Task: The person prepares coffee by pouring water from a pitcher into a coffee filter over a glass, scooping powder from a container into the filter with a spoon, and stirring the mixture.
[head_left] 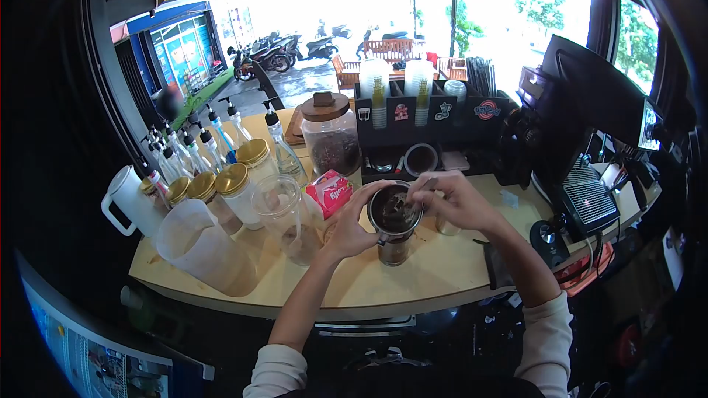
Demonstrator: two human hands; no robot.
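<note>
A round metal-rimmed strainer with dark, wet contents (395,208) sits on top of a glass (394,252) on the wooden counter. My left hand (352,227) curves around the strainer's left rim, thumb near its front edge. Over the right side of the rim, my right hand (451,199) has its fingers pinched together; whatever they hold is too small to make out. Left of the glass stands a clear plastic cup (280,210). A pink packet (330,193) lies behind my left hand. Partly hidden under my right hand is a small glass (447,224).
At the left are a frosted pitcher (203,247), a white jug (130,199), gold-lidded jars (234,190) and several pump bottles. A wooden-lidded jar (330,140) stands behind. A black cup organizer (428,113) lines the back; a monitor (601,88) and metal-grated machine (590,195) are right.
</note>
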